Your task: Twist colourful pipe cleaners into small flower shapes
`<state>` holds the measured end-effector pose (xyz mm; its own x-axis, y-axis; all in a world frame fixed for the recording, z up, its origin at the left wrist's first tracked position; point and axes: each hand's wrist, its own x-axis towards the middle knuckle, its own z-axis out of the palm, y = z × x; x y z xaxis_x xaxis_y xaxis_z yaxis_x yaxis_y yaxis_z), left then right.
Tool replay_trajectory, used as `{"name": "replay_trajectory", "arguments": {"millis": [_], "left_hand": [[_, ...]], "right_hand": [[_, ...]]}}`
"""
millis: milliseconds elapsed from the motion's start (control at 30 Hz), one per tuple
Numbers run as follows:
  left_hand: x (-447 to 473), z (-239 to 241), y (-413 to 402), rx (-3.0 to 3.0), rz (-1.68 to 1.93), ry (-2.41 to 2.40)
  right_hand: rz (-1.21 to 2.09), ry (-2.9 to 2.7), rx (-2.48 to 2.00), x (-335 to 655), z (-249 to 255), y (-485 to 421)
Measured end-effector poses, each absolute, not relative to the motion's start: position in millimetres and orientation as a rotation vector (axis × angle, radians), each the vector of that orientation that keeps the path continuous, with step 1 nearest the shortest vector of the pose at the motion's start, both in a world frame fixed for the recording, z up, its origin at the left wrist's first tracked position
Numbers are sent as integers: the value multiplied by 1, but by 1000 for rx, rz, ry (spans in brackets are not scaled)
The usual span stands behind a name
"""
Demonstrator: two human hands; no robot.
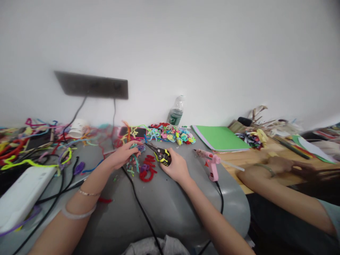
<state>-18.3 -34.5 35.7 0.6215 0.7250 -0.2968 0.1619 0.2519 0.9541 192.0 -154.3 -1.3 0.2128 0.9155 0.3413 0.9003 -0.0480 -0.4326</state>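
My right hand [176,164] is wrapped round black and yellow pliers [163,156], whose jaws point left toward my other hand. My left hand [124,154] has its fingers drawn together beside the jaw tips. A short blue pipe cleaner [145,138] sticks up there, between the fingertips and the jaws; the exact grip on it is partly hidden. Just below lie a coiled red pipe cleaner [147,175], a small purple curl [145,168] and teal pieces [136,163] on the grey table [170,209].
A pink glue gun [213,166] stands on the right with its cord trailing down. Behind are colourful pipe-cleaner shapes [172,134], a bottle [176,111] and green sheets [223,137]. Left are a white power bank-like box [26,194] and cables. Another person's arm [281,191] rests at right.
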Motion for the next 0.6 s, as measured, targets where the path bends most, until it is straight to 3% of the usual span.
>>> {"name": "replay_trajectory", "arguments": {"millis": [600], "left_hand": [[-18, 31, -26, 1537, 601, 880]], "right_hand": [[62, -1646, -1954, 191, 0, -155]]}}
